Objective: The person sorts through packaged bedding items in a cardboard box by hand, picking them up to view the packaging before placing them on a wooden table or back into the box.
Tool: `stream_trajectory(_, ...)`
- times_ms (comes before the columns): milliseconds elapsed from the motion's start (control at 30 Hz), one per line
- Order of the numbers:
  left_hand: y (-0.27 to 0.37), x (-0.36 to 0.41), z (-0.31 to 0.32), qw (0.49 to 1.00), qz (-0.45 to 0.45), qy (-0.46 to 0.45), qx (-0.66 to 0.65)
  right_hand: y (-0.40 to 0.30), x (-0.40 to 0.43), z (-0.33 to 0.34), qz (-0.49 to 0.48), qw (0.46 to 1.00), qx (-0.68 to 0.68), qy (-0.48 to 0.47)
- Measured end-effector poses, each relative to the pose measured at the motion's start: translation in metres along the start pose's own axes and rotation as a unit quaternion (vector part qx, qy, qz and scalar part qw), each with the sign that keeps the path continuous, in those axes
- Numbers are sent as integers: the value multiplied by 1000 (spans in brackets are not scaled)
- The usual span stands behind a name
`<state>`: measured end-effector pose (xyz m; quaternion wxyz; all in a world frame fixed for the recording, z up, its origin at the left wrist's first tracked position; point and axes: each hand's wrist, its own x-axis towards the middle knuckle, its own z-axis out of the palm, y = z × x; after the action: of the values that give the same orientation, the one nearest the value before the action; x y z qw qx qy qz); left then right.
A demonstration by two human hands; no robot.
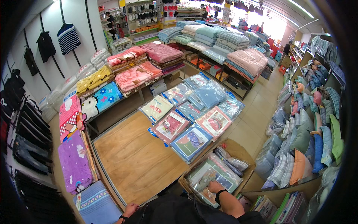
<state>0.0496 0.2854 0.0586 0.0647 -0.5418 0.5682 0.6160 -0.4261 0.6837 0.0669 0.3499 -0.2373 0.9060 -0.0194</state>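
Note:
My right hand [216, 187], a dark band on its wrist, rests on a plastic-wrapped bedding pack [208, 175] inside an open cardboard box [253, 168]; its fingers are bent, and whether they grip the wrapping is unclear. At the near left corner of a plywood tabletop [134, 151], my left hand [131, 208] is by the table's edge, its fingers partly hidden. Across the board lie several packaged bedding sets, among them a blue one [191, 142], a dark pink one [170, 125], a light pink one [214, 122] and a cream one [156, 107].
Folded blankets, one purple [74, 162] and one blue [96, 203], line the left side. A display table with stacked quilts [247, 61] stands beyond. Pillows [303, 131] fill shelves at right, past the tiled aisle [247, 126]. Books or flat packs [291, 205] stand upright at lower right.

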Motion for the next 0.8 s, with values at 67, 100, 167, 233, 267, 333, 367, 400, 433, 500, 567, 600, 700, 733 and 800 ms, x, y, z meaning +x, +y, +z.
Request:
stream_trajectory(67, -10, 6, 0, 1000, 13, 3, -2, 1, 0, 2, 2, 1000, -5, 6)
stream_trajectory(100, -22, 11, -4, 1000, 13, 6, -3, -2, 0, -1, -1, 1000, -5, 5)
stream_trajectory(167, -40, 20, -10, 1000, 15, -10, -26, -8, 0, -7, -12, 1000, 0, 1)
stream_trajectory(233, -20, 8, -2, 1000, 7, 0, 4, -3, -1, -2, -4, 1000, -3, 1)
stream_trajectory(267, -16, 4, -2, 999, 1, 17, 32, -2, -1, -1, -4, 1000, -6, 2)
stream_trajectory(333, -10, 0, -1, 1000, -4, 14, 17, -2, -1, 0, -2, 1000, -5, -3)
stream_trajectory(367, -11, 2, -1, 1000, -8, 11, 0, 0, 1, 1, -1, 1000, -5, -7)
stream_trajectory(400, -13, 3, -1, 1000, -8, 10, 0, 1, 2, 2, -1, 1000, -5, -7)
stream_trajectory(433, -14, 4, 0, 1000, -6, 8, -21, 3, 4, 3, -7, 1000, -7, -4)
stream_trajectory(500, -17, 6, -1, 999, -4, 7, -42, 2, 4, 3, -14, 1000, -9, -2)
stream_trajectory(567, -19, 7, -3, 999, -15, -4, -38, 1, 4, 3, -8, 1000, -15, -4)
stream_trajectory(600, -19, 7, -2, 999, -16, -4, -38, 1, 4, 2, -8, 1000, -15, -5)
stream_trajectory(700, -24, 10, -2, 999, -22, 4, -48, -1, 2, 0, -12, 1000, -17, -5)
stream_trajectory(733, -25, 12, -3, 999, -21, 5, -50, -1, 2, -1, -11, 1000, -16, -4)
stream_trajectory(800, -25, 11, -3, 998, -22, 5, -51, -2, 0, -2, -9, 1000, -14, -4)
